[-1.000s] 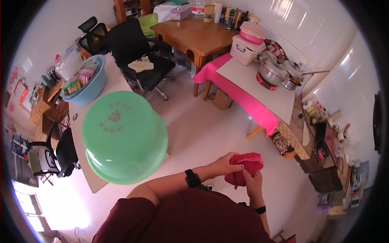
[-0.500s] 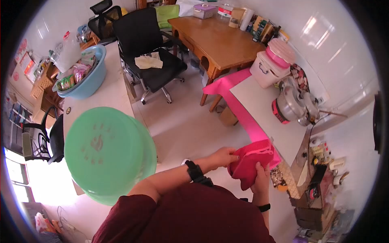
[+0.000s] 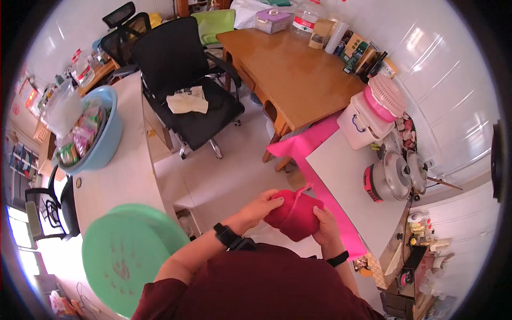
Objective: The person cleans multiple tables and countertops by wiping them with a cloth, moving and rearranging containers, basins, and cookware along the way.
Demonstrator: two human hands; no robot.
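Observation:
My left hand (image 3: 260, 207) pinches the left edge of a red cloth piece (image 3: 296, 220), folded or pouch-like, with a pink cord along its top. On the other side my right hand (image 3: 326, 228) grips it, thumb on the near face and fingers mostly hidden behind. The cloth hangs in front of my body, above the floor and just left of a bright pink sheet (image 3: 336, 216). That sheet drapes along the edge of a white-topped counter (image 3: 346, 176).
At the left, a green plastic round basin-like object (image 3: 120, 261) is by a pale table (image 3: 120, 186) bearing a blue tub (image 3: 109, 138) of packets. Ahead stand a black office chair (image 3: 186, 114) and a wooden desk (image 3: 293, 69). Metal pots (image 3: 392, 178) sit on the counter.
Both hands have moved left in view with the red cloth, which now looks more bunched and rounded. The camera view has shifted; the green object appears lower.

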